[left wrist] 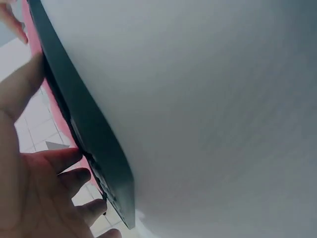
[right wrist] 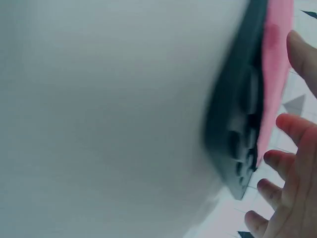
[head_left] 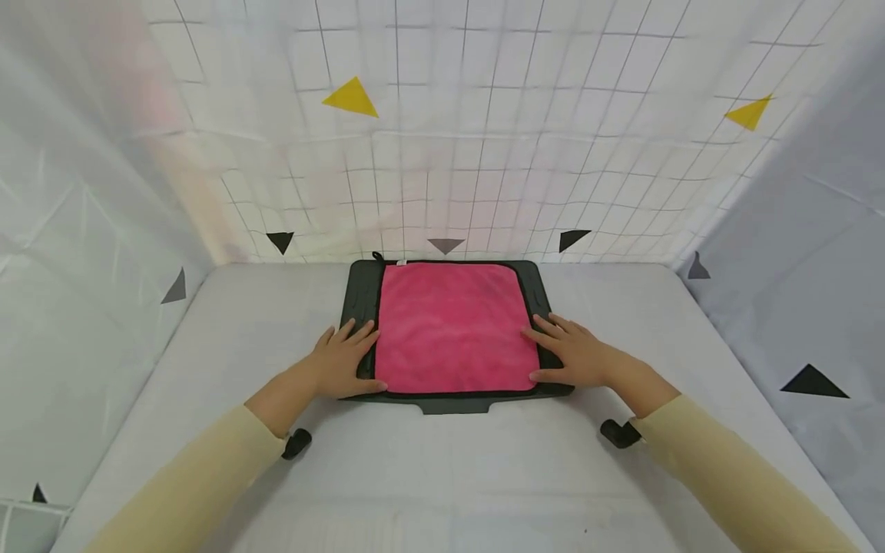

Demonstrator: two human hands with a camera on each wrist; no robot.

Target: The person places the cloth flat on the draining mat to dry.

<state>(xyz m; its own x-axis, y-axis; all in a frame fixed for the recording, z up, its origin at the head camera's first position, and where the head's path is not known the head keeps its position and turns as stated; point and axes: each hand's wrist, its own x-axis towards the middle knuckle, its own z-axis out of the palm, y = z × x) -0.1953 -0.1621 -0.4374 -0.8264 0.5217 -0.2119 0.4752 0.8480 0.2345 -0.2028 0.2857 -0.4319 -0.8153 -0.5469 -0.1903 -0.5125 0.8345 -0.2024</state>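
A pink cloth with a dark edging and a small loop at its far left corner lies flat over a black board, whose rim and front tab show around it. At the board's left side is my left hand, fingers spread and extended, thumb at the cloth's near left corner. In the left wrist view its fingertips meet the cloth's edge. My right hand spreads its straight fingers over the right border. The right wrist view shows those fingertips beside the cloth, a gap between them and it.
Board and cloth lie on a white-covered table, against the back wall of gridded white sheeting. White sheets also hang at both sides. A black wrist device sits under each sleeve cuff.
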